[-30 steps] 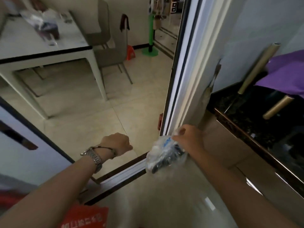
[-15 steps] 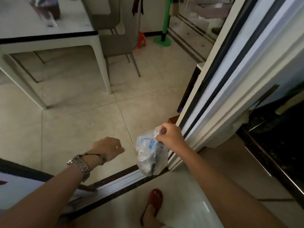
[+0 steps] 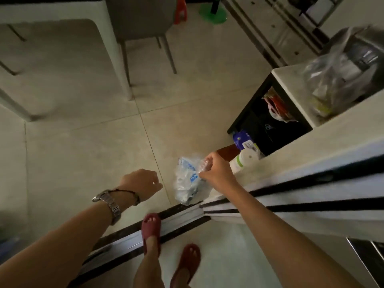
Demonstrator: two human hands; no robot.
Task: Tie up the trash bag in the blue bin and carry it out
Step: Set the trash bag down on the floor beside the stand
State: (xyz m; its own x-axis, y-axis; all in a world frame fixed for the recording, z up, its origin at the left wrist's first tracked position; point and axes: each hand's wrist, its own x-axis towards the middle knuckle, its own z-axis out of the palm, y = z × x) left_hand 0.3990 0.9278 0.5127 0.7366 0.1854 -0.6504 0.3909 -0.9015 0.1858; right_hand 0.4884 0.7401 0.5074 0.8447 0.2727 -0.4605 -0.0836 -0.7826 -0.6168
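A small clear trash bag (image 3: 190, 181) with blue print hangs from my right hand (image 3: 217, 170), which grips its gathered top. It dangles just above the door sill (image 3: 178, 216), beside the end of the white door frame (image 3: 291, 196). My left hand (image 3: 142, 182), with a watch on the wrist, is curled loosely with nothing in it, a little left of the bag. The blue bin is out of view.
My feet in red slippers (image 3: 151, 227) stand at the black-and-white sliding-door track. Ahead lies tiled floor with a white table (image 3: 112, 50) and grey chair (image 3: 143, 21). At right a dark shelf unit (image 3: 270, 123) holds bags and bottles; a green stand (image 3: 213, 15) is farther off.
My view has tilted down and I have stepped onto the sill. The bag in my right hand has moved forward past the door frame; the shelf unit and both feet have come into view.
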